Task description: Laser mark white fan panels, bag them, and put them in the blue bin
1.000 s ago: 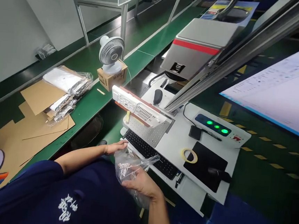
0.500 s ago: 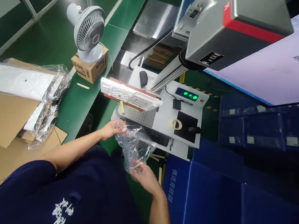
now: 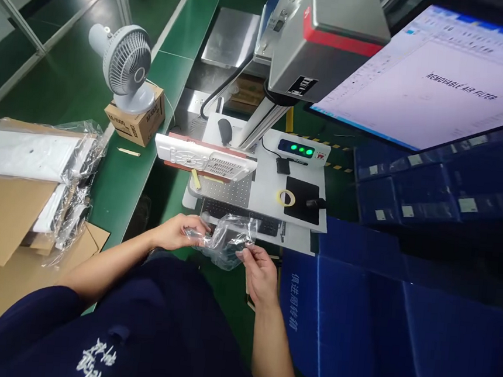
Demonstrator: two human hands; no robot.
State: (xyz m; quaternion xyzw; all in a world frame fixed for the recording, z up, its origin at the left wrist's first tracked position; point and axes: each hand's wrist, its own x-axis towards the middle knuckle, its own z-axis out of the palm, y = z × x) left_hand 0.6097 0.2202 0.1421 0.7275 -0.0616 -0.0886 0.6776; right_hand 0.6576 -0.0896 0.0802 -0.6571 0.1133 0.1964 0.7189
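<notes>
A crumpled clear plastic bag is stretched between my two hands, in front of the machine's base. My left hand grips its left end with closed fingers. At the right end, my right hand pinches the film between thumb and fingers. Just beyond the bag lies a black keyboard, partly covered by the film. A white slotted panel rests tilted on the machine above the perforated plate.
A grey fan stands on a carton at the left. Wrapped white panels and cardboard lie nearer. The machine head and a monitor overhang the right; blue boxes stand below.
My right hand has moved up and to the right, and my left hand slightly down and left. The bag now spans sideways between them. The view has shifted, showing more of the monitor.
</notes>
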